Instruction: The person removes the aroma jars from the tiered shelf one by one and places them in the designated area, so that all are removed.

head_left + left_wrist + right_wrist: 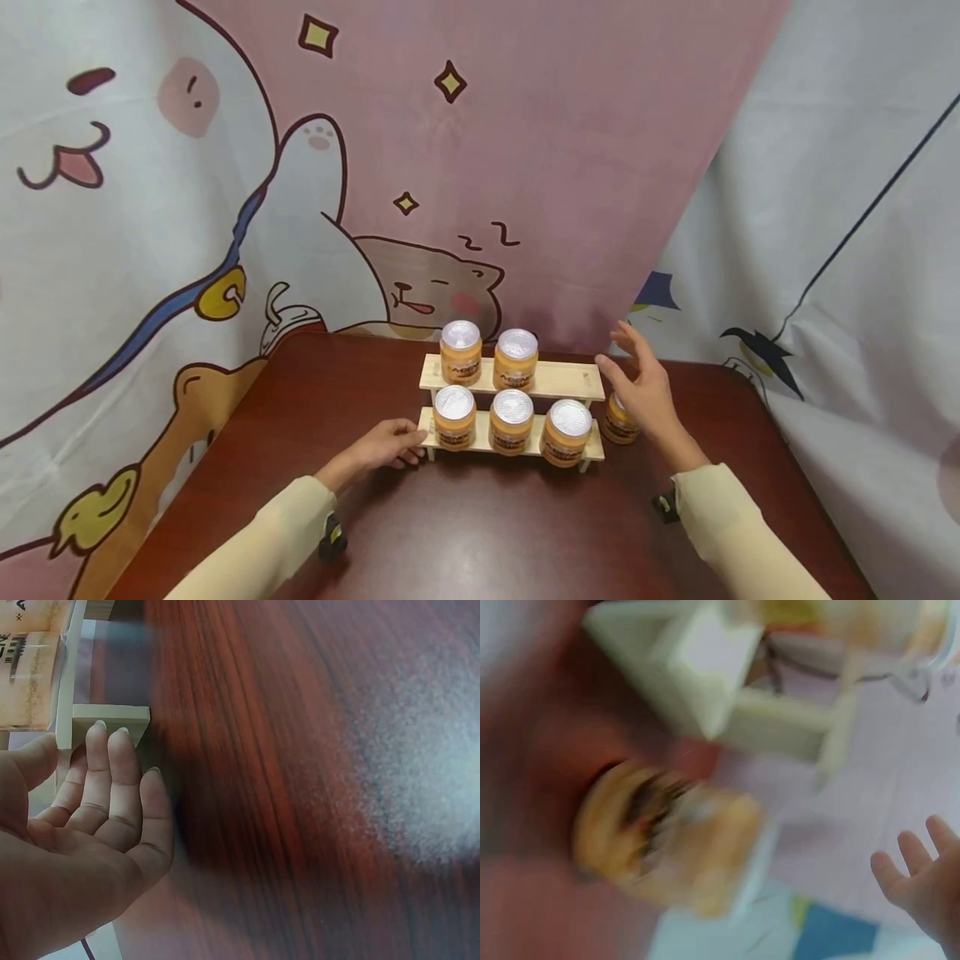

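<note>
A two-step wooden rack (551, 377) stands on the table, with two orange jars with clear ribbed lids on its upper step and three on its lower step. My left hand (390, 443) is at the left end of the lower step. In the left wrist view, its thumb lies on the board's edge and the fingers curl beneath, beside the rack's leg (112, 716). My right hand (647, 392), fingers spread and holding nothing, hovers past the upper step's right end. Below it, another orange jar (620, 423) stands on the table, partly hidden by the hand; the right wrist view is blurred.
The dark red wooden table (480, 525) reaches back to a hanging cloth (570, 167) printed with cartoon animals. Pale cloth (862, 208) also hangs along the right side. Both wrists wear small dark devices.
</note>
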Tool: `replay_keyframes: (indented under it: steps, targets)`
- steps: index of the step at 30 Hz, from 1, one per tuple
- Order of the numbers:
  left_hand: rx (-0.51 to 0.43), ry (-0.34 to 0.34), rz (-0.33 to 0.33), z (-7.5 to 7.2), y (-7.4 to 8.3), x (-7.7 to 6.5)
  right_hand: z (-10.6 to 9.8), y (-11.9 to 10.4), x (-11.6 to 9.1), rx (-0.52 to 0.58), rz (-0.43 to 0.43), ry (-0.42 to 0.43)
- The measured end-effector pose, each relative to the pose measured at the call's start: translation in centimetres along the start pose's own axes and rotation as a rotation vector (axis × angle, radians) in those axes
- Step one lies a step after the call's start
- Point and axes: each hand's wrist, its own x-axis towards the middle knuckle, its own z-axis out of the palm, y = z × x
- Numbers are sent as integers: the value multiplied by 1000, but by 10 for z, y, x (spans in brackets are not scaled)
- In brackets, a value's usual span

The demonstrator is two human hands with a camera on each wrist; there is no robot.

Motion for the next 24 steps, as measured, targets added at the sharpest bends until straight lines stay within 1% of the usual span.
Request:
replay_keyframes:
  steps: [2,5,8,11,15,19,24]
  targets:
    - [3,-1,0,0,0,1,7,-17,7,18,-34,-58]
    - [0,-3,-2,0,1,1,20,-37,15,24,-55,-150]
    - [4,-4,-5,0,1,1,34,-49,19,11,-65,-244]
    - [4,-4,-7,-1,2,1,47,-55,23,-29,-103,-310]
    - [4,-1,-6,-1,2,2,59,-58,27,-46,-151,-340]
    - [9,-1,-4,-1,1,3,66,-59,29,-22,-144,-356]
    - [11,3,-4,-1,-1,3,71,-59,29,-32,-117,-386]
